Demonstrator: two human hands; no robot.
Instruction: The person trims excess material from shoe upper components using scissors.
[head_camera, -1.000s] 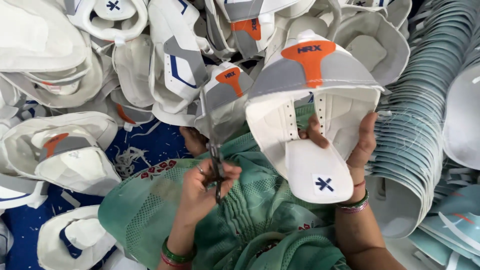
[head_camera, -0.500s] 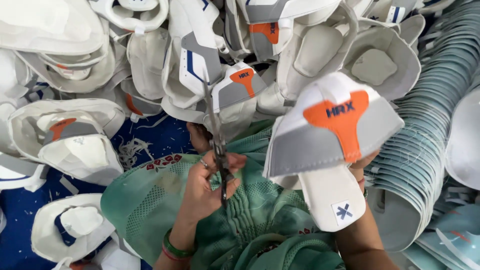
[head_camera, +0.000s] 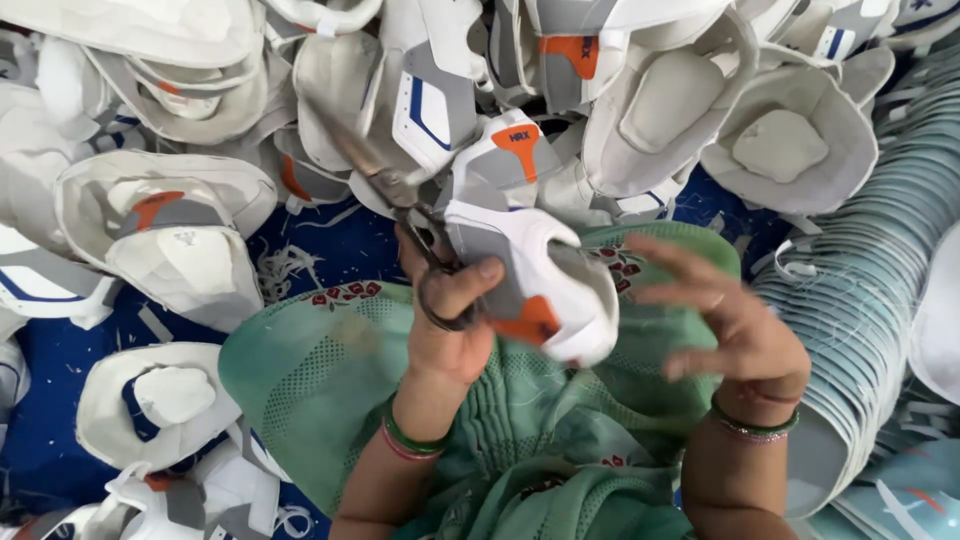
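Scissors (head_camera: 400, 215) sit in your left hand (head_camera: 450, 320), fingers through the loops, blades pointing up and away. In the head view, the white shoe piece (head_camera: 545, 290) with grey and orange patches has changed a lot: a second ago your right hand (head_camera: 735, 320) held it up high and flat. Now the piece lies folded low over your green lap (head_camera: 330, 370), beside your left thumb. Your right hand has let go; its fingers are spread apart, holding nothing. More white shoe pieces (head_camera: 165, 240) lie all around.
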